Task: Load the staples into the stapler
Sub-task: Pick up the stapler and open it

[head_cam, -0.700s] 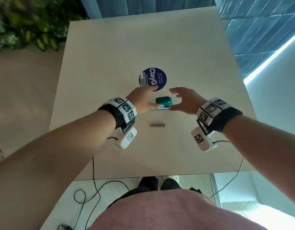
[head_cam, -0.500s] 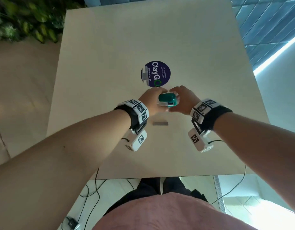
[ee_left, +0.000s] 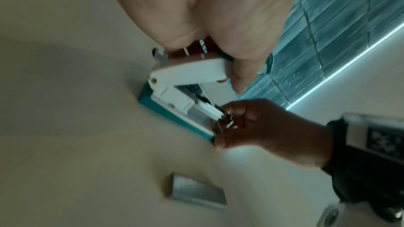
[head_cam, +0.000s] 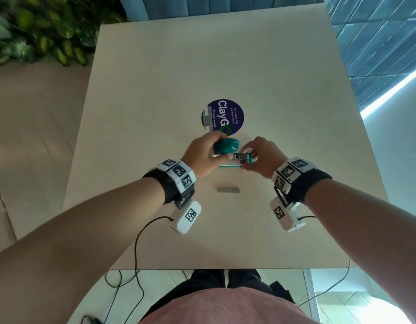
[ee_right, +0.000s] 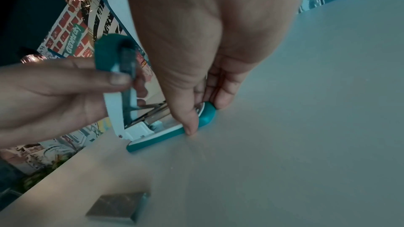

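The stapler (head_cam: 228,157) is being opened just beyond the staples (head_cam: 228,190), its lid gripped by the left hand (head_cam: 203,157) and its base pinched by the right hand (head_cam: 260,157); next, the staples must be picked up.

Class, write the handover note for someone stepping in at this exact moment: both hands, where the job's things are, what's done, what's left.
Left hand: grips the stapler's teal top, swung up and open.
Right hand: its fingers pinch the front of the base, holding it down on the table.
Staples: a grey strip lying on the table, nearer the person than the stapler, untouched.
Done: stapler opened.
Left: pick up the strip, seat it in the channel, shut the top.
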